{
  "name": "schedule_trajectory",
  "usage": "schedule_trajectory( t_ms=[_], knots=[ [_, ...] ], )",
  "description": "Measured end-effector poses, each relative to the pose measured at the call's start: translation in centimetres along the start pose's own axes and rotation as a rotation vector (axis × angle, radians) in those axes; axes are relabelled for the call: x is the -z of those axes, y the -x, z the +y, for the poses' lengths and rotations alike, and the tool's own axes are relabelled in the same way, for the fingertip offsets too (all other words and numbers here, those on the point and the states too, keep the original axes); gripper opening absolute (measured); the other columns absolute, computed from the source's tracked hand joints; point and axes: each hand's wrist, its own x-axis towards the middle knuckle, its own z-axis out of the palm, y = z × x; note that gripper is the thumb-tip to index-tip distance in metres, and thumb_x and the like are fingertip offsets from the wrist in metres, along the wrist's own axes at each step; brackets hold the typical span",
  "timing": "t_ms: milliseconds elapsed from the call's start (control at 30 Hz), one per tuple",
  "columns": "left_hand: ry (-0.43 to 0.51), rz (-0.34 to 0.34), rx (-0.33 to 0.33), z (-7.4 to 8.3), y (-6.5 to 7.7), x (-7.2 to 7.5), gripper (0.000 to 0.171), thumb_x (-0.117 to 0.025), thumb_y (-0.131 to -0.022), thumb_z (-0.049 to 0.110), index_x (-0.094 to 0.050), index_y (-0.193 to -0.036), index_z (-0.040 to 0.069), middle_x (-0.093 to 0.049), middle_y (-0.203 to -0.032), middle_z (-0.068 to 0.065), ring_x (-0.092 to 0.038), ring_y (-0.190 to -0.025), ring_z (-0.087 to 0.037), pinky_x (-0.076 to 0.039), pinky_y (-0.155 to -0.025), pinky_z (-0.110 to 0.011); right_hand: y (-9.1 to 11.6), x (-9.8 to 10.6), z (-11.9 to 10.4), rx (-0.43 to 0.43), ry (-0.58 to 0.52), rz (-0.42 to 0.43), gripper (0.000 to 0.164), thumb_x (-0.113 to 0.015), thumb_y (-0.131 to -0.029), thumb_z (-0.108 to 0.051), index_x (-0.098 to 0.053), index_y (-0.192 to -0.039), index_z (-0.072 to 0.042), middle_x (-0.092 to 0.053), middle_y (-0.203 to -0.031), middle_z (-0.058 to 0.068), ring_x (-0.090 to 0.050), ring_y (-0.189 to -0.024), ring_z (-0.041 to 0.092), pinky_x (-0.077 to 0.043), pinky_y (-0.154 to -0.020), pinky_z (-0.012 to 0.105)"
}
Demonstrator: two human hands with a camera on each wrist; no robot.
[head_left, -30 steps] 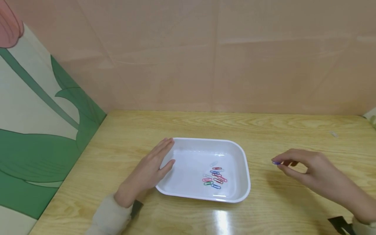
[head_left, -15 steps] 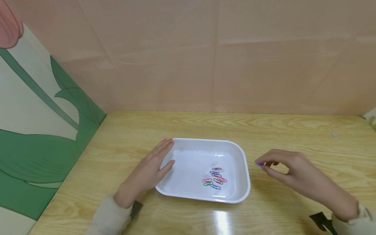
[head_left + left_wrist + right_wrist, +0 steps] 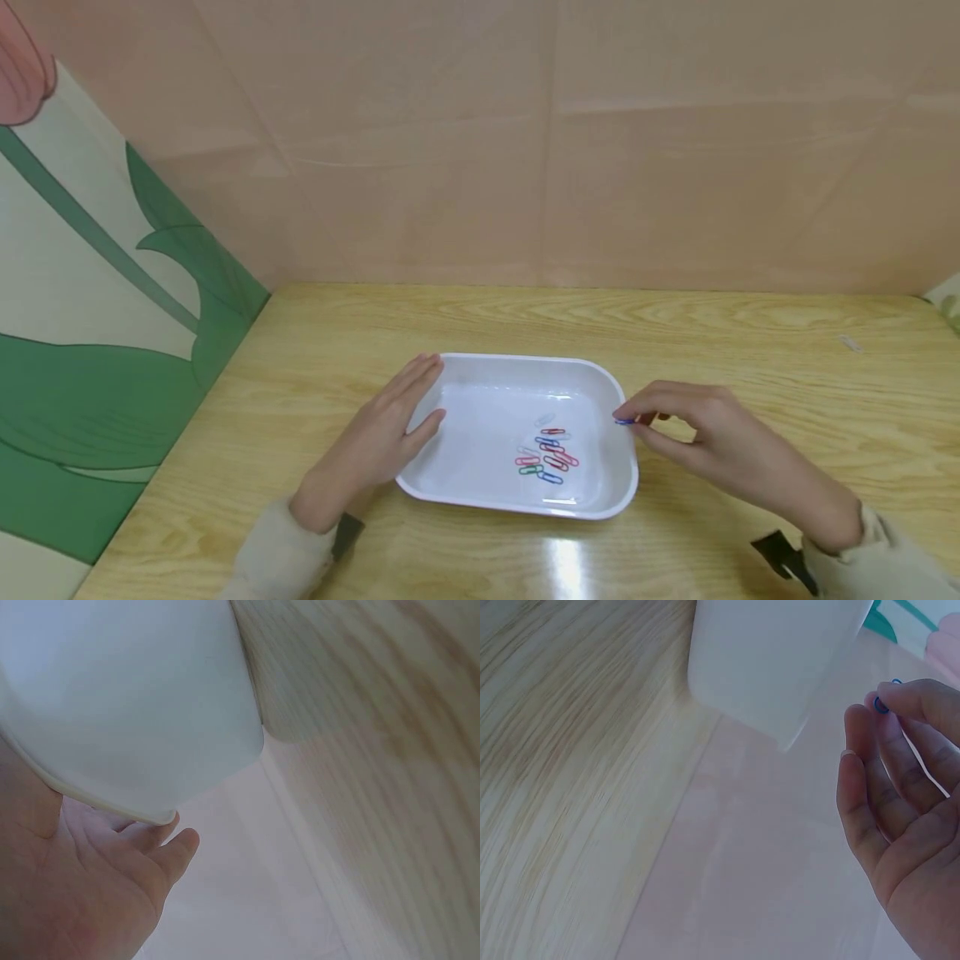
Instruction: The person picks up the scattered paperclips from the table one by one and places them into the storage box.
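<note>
A white tray [image 3: 472, 433] stands on the wooden table, with several coloured paper clips [image 3: 553, 458] lying in its right half. My left hand [image 3: 386, 429] rests along the tray's left rim with its fingers straight; in the left wrist view its palm [image 3: 90, 892] is against the rim. Between thumb and index finger my right hand [image 3: 697, 425] pinches a blue paper clip [image 3: 624, 422], which overlaps the tray's right rim in the head view. In the right wrist view, only small blue loops of that clip [image 3: 882, 706] show between the fingertips.
A pale, clear-looking paper clip [image 3: 851, 343] lies on the table [image 3: 750, 333] at the far right. Behind the table rises a pinkish covered wall [image 3: 555, 167]. A panel with painted green leaves [image 3: 75, 400] runs along the left side.
My right hand has moved left with the blue paper clip, from the table's right side to the tray's right rim. The left hand and the tray have stayed in place.
</note>
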Motion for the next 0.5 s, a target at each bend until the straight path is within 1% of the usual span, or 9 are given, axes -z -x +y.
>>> schedule_trajectory(
  t_ms=[67,133,267,300,500],
  knots=[
    [0.001,0.000,0.001,0.0,0.0,0.0,0.062,-0.062,-0.098,0.027,-0.040,-0.150,0.002,-0.039,-0.158,-0.015,-0.033,-0.149,-0.032,-0.031,-0.121,-0.051,-0.3,-0.3,-0.1,0.010,-0.011,-0.011,0.025,-0.078,-0.081,0.000,-0.073,-0.100,-0.016,-0.072,-0.089,-0.007,-0.061,-0.082,-0.003,-0.048,-0.074,0.003],
    [0.002,0.002,0.000,0.0,0.0,0.0,0.062,-0.062,-0.098,0.027,-0.040,-0.150,0.001,-0.039,-0.158,-0.015,-0.033,-0.149,-0.032,-0.031,-0.120,-0.051,-0.5,-0.6,-0.2,0.019,-0.022,-0.018,0.025,-0.077,-0.082,0.001,-0.073,-0.100,-0.015,-0.073,-0.089,-0.005,-0.061,-0.082,-0.002,-0.049,-0.073,0.003],
    [0.001,0.003,-0.004,0.0,0.0,0.0,0.061,-0.062,-0.098,0.027,-0.041,-0.150,0.001,-0.039,-0.157,-0.015,-0.032,-0.149,-0.031,-0.031,-0.120,-0.051,-1.0,-1.2,-0.4,0.025,-0.036,-0.025,0.035,-0.078,-0.074,0.010,-0.073,-0.099,-0.015,-0.073,-0.090,-0.006,-0.062,-0.081,-0.001,-0.050,-0.072,0.004],
    [0.001,0.003,-0.005,0.0,0.0,0.0,0.061,-0.062,-0.098,0.027,-0.041,-0.150,0.001,-0.039,-0.157,-0.015,-0.032,-0.149,-0.031,-0.031,-0.120,-0.051,-1.0,-1.3,-0.5,0.027,-0.038,-0.028,0.035,-0.077,-0.074,0.010,-0.073,-0.099,-0.015,-0.073,-0.090,-0.006,-0.062,-0.081,-0.001,-0.050,-0.072,0.005],
    [-0.002,0.008,-0.016,-0.1,0.0,0.0,0.061,-0.062,-0.098,0.027,-0.041,-0.149,0.001,-0.039,-0.157,-0.015,-0.034,-0.148,-0.033,-0.032,-0.120,-0.051,-1.5,-2.2,-0.8,-0.003,-0.056,-0.077,0.023,-0.075,-0.081,0.003,-0.073,-0.097,-0.013,-0.072,-0.090,-0.007,-0.060,-0.081,-0.002,-0.051,-0.067,0.008]
  ],
)
